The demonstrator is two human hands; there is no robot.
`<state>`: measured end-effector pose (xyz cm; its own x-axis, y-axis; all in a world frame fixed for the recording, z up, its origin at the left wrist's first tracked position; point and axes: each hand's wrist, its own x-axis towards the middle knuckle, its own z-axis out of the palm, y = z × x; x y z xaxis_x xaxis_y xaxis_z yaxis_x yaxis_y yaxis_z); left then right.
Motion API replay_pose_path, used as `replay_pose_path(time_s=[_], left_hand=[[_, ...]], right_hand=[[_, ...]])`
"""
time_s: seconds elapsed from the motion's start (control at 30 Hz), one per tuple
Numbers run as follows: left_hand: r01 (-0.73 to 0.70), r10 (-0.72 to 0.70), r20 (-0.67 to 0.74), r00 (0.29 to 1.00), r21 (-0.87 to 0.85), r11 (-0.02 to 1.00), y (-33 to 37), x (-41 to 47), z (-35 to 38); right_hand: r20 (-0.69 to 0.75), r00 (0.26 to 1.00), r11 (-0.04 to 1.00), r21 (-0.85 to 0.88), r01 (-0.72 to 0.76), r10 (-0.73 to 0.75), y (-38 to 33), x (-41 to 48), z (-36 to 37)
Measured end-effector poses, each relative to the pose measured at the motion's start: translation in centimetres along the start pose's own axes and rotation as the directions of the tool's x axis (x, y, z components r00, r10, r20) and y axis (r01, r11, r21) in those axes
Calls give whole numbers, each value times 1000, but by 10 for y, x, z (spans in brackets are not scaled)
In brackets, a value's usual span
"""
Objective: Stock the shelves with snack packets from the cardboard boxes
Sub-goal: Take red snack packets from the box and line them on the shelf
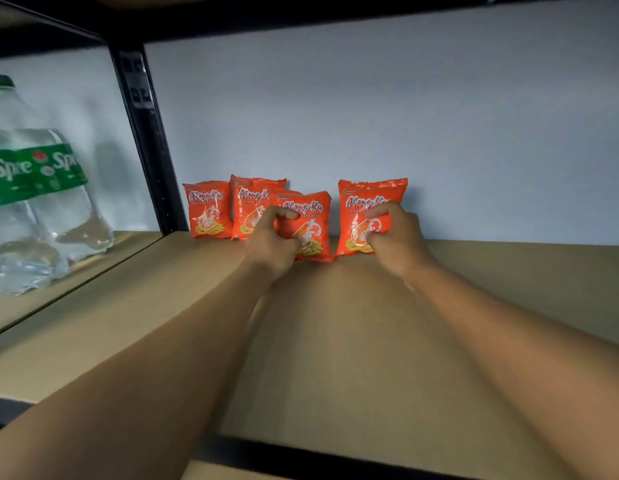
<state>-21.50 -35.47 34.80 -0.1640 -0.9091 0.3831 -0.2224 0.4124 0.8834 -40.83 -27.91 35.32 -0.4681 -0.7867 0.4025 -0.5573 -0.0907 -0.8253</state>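
Shelf board [335, 323]: tan, matt, flat; runs from the front rail [301, 455], black metal, back under both forearms to the wall.
Wall [405, 116]: pale blue-grey, plain, directly behind the fingers.
Upright post [145, 140]: black, slotted, left of the left fingers; it divides this bay from the next.
Upper shelf [301, 15]: dark edge overhead.
Left hand [271, 240]: fingers [283, 213] and thumb curled, pinching the third packet [309, 223], orange, tilted slightly, bottom edge on the board.
Right hand [396, 240]: fingers [380, 211] curled round the fourth packet [363, 199], orange, upright against the wall.
First packet [207, 211] and second packet [249, 202]: orange, standing at the wall just left of the left fingers; the third packet overlaps the second.
Water bottles [41, 202]: clear, green labels, in the neighbouring bay, well left of the fingers.
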Motion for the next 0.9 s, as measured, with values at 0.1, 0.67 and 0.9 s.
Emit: replay_pose_path(time_s=[0.1, 0.67, 0.9], left_hand=[[-45, 47, -14, 999, 72, 996, -7, 19, 8], [-201, 283, -90, 955, 506, 839, -31, 45, 41], [-234, 324, -69, 944, 552, 800, -30, 42, 43]], right_hand=[[-13, 1000, 999, -26, 27, -28, 10, 21, 9], [11, 996, 971, -224, 88, -87, 30, 41, 24], [4, 993, 934, -340, 111, -117, 33, 44, 24]])
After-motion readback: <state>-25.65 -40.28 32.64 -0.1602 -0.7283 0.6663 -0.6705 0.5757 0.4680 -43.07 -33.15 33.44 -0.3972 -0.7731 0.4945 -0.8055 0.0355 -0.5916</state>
